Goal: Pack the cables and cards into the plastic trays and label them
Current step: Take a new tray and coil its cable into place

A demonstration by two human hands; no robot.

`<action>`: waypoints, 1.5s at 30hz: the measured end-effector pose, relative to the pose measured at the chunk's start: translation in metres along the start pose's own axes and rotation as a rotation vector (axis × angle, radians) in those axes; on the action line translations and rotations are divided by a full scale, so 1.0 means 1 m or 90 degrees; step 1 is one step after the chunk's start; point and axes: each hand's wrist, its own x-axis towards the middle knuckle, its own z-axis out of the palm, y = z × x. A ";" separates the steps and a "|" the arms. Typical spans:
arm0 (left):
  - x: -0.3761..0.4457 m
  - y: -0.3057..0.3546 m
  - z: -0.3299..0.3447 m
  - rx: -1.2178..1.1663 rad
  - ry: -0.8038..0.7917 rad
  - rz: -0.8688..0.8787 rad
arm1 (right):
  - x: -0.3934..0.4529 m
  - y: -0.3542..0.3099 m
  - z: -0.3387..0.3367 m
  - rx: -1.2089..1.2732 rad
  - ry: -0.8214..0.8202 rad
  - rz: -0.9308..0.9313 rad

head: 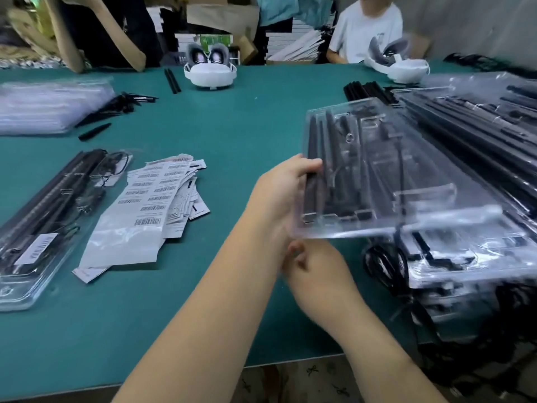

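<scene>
Holding a clear, glossy moulded plastic tray (386,175) tilted above the green matte table (220,135), I grip its near-left edge with my left hand (286,189), thumb curled over the rim and fingers underneath. Thin black rods and a dark cable lie in its long ribbed channels. My right hand (315,269) sits just below the tray's near edge, fingers loosely curled; motion blur keeps me from telling whether it touches the tray or holds anything. Under and beside the tray, to my right, rises a stack of filled transparent trays (470,158) with black cable loops spilling out. To my left lies a heap of white paper barcode labels (157,205), crumpled and overlapping, and farther left a sealed clear tray with a barcode sticker (43,228).
</scene>
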 end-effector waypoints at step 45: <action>-0.069 0.010 -0.106 0.143 -0.002 -0.289 | 0.081 0.022 0.031 0.043 0.126 0.098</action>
